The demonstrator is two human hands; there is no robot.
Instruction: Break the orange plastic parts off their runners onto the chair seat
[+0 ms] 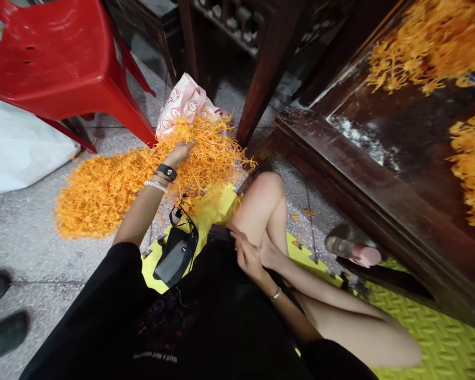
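My left hand (181,153), with a dark wristband and a pale beaded bracelet, reaches out to a loose bunch of orange stringy strands (209,150). Its fingers are closed on some of them. A denser orange heap (103,195) of the same branching pieces lies to the left of that wrist, on the floor. Over my lap, beside the bent knee, is my right hand (250,259). Its fingers are curled in; whatever may be between them is too small to make out.
A pink-and-white cloth bag (186,103) sits behind the strands, near a red plastic chair (55,58). A small black pouch (176,256) lies on the yellow mat (221,200). Dark wooden furniture (340,153) bears more orange clumps (435,42) at right. Someone's dark shoes (6,332) show at left.
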